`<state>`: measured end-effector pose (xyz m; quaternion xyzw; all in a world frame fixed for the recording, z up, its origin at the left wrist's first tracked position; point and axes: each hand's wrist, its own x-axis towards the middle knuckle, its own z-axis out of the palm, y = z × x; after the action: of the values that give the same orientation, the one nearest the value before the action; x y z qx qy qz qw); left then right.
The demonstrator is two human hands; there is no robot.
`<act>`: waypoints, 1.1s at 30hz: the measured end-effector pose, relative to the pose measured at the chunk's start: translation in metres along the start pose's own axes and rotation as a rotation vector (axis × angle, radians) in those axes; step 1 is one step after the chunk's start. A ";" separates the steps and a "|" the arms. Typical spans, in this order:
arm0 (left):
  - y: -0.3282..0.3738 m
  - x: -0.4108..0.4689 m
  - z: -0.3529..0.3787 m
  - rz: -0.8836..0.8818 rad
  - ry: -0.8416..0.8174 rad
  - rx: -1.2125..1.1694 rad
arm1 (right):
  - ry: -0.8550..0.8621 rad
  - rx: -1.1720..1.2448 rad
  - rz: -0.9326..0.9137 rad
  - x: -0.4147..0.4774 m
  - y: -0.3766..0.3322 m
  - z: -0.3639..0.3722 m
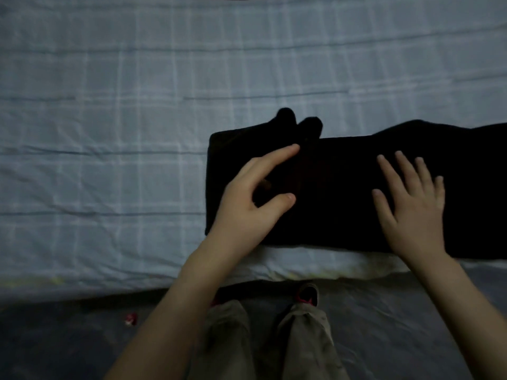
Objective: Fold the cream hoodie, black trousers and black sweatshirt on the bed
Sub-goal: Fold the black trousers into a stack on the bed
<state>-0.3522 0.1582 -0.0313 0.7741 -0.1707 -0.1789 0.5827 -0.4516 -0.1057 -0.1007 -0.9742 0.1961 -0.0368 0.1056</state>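
Checked bed point(109, 133) bears black garment point(343, 187), type unclear, right end cropped.

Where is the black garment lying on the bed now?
In the head view, the black garment lies right of centre near the bed's front edge, under the left hand and right hand.
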 end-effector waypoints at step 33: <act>-0.022 0.032 0.121 0.075 -0.202 0.387 | 0.027 0.642 0.028 0.020 -0.015 -0.009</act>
<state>-0.3802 0.0469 -0.0866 0.8428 -0.2880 -0.1975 0.4096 -0.4285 -0.1014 -0.0880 -0.8876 0.1894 -0.1082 0.4056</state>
